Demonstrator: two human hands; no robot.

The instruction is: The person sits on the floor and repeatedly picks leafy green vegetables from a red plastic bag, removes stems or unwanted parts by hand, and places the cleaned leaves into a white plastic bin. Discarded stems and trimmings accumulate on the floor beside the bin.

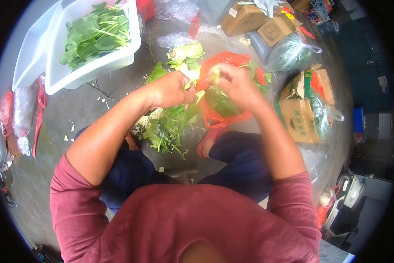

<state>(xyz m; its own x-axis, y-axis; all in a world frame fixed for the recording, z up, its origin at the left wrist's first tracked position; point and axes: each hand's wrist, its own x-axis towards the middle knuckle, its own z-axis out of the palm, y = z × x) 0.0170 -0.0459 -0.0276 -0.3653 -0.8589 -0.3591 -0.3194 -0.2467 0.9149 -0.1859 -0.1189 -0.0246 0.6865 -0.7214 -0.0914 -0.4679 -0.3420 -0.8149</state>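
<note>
My left hand point(174, 89) is closed on pale green stems of a leafy vegetable, above a heap of loose greens and trimmings point(165, 128) on the floor. To its right, my right hand point(236, 85) pinches a light green stem piece, somewhat blurred, over an open red plastic bag point(210, 111). Green leaves point(221, 100) show inside that bag. Just beyond my hands lie pale cabbage-like leaves point(187, 51). At the upper left, a white plastic tub point(91, 62) holds leafy greens with long stems point(98, 33).
Another white tub point(35, 52) stands at the far left. Cardboard boxes point(246, 19) and a knotted clear bag of greens point(289, 52) are at the upper right. An open carton point(297, 118) stands right of the red bag. A scooter point(345, 203) is at the lower right.
</note>
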